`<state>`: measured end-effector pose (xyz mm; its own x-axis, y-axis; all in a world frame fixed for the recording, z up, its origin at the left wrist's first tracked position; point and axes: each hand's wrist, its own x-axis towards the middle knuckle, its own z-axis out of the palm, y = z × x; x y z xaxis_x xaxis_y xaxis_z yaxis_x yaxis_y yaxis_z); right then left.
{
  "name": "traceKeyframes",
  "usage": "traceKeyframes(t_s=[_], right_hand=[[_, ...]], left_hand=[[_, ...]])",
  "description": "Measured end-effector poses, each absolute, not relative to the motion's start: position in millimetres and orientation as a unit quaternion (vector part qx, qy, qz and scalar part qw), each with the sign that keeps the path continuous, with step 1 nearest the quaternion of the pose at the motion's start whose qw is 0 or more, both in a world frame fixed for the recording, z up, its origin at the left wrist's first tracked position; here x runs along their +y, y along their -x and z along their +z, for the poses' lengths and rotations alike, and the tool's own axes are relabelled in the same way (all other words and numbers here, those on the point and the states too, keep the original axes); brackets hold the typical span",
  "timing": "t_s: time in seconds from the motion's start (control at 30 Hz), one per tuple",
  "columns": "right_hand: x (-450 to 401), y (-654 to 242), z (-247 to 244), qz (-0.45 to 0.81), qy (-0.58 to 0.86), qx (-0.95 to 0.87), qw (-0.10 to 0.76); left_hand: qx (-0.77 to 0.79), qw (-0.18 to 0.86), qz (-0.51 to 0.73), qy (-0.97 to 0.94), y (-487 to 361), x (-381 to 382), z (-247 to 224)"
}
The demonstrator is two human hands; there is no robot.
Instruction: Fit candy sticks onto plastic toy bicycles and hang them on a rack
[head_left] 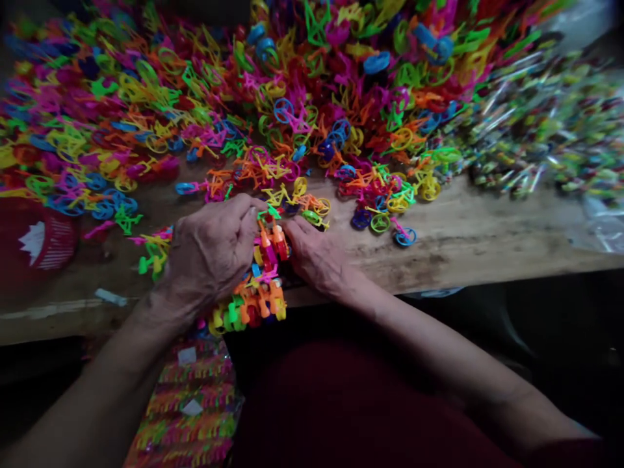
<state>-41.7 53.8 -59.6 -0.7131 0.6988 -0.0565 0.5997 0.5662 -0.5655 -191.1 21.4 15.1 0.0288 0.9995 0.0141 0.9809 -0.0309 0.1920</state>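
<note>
My left hand (209,250) is closed around a packed cluster of small plastic toy bicycles (260,302) in orange, green, yellow, pink and red. The cluster sticks out below and to the right of its fingers, over the table's front edge. Pressed against the right side of the cluster's upper end is my right hand (316,257), its fingers curled in and their tips hidden. Just beyond both hands lie loose toy bicycles, among them a yellow one (285,195). A blue-wheeled toy bicycle (404,235) rests farther right on the wood.
A large heap of colourful toy bicycles (292,84) spans the back of the wooden table (453,250). Small clear-wrapped pieces (536,130) are piled at the right, blurred. A red basket (58,244) stands at the left. Below the edge lie bagged rows of colourful pieces (195,416).
</note>
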Motion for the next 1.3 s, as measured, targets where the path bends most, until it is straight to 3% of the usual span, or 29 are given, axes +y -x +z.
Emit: traceKeyframes(t_s=[0.47,0.67,0.93,1.3], right_hand=[[53.1,36.0,-69.6,0.280,0.368,-0.872,0.160],[59.1,32.9,-74.8,0.340,0.339,-0.843,0.242],[20.9,-1.7,-63.6,0.337,0.346,-0.831,0.277],[7.5,5.3,-64.3,0.329,0.321,-0.874,0.158]], left_hand=[[0.693,0.036,0.001,-0.720,179.7,22.6,20.9],[0.691,0.040,0.052,-0.719,184.2,23.7,11.9],[0.656,0.040,0.088,-0.748,192.4,23.9,4.5],[0.639,0.040,0.086,-0.763,194.3,23.2,2.6]])
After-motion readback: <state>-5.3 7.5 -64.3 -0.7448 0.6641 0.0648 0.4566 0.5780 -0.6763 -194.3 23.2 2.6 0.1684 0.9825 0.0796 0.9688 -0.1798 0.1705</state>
